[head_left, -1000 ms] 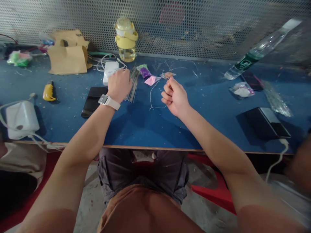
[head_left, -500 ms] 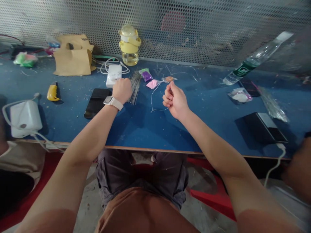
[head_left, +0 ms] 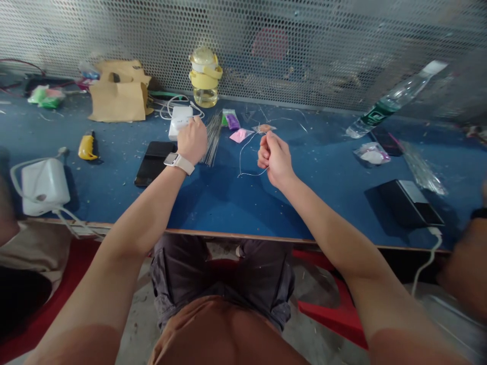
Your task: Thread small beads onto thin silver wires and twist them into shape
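My right hand point(head_left: 277, 158) is closed in a pinch on a thin silvery wire point(head_left: 240, 158), which bends out to the left in a wide open loop above the table. My left hand point(head_left: 192, 141), with a watch at its wrist, is curled closed beside a bundle of straight thin wires point(head_left: 213, 139). Its fingertips are turned away, so what they hold, if anything, is hidden. Just beyond that hand lies a white power bank point(head_left: 180, 117). Small packets lie between the hands: purple point(head_left: 233, 121), pink point(head_left: 240, 135) and orange-brown point(head_left: 265, 129).
A yellow-banded bottle point(head_left: 205, 81) stands by the perforated metal screen point(head_left: 327, 56). On the left are a brown paper bag point(head_left: 118, 101), a yellow cutter point(head_left: 87, 147) and a black phone-like slab point(head_left: 152, 165). A water bottle point(head_left: 391, 104) leans at right, near a black box point(head_left: 409, 203).
The view has shifted slightly. My left hand has edged away from me with its knuckles higher. My right hand keeps its pinch, and the wire loop has moved slightly with it.
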Demonstrator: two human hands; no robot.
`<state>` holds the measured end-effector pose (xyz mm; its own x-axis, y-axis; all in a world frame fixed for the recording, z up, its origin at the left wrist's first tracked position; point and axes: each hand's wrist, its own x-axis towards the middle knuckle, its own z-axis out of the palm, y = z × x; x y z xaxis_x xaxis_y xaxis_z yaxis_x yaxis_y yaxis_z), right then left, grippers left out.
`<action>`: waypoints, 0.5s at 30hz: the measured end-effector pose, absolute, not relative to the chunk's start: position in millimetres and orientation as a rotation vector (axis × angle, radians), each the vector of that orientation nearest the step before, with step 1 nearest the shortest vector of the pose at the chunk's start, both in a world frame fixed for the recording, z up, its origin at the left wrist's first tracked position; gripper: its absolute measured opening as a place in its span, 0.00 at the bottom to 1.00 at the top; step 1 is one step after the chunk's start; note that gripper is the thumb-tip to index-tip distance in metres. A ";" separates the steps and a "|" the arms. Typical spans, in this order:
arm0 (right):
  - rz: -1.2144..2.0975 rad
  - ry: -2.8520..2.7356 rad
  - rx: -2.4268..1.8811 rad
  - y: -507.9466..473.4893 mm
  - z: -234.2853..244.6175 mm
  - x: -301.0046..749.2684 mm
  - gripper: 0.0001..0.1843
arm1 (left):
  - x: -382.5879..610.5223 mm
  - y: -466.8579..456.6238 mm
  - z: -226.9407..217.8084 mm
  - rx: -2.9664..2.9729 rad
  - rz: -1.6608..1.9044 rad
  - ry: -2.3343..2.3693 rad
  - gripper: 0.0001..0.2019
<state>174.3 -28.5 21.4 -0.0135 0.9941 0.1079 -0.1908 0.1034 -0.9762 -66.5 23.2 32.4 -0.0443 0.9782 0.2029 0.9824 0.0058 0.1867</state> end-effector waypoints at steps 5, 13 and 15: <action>1.236 -1.114 -1.018 -30.1 25.4 173.0 0.30 | -76.6 25.6 34.4 -2.132 -0.516 -2.219 0.24; 1.117 -1.217 -0.938 -23.1 23.7 183.8 0.23 | -65.0 37.8 19.7 -2.474 -1.245 -1.813 0.14; 1.092 -1.223 -0.950 -18.7 23.8 189.2 0.23 | -54.0 32.9 17.4 -2.606 -1.358 -1.710 0.12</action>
<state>189.2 -18.7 23.8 0.0128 0.9729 0.2308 -0.1191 0.2307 -0.9657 -54.0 32.9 17.4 0.1889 0.8603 0.4735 0.6559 -0.4694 0.5912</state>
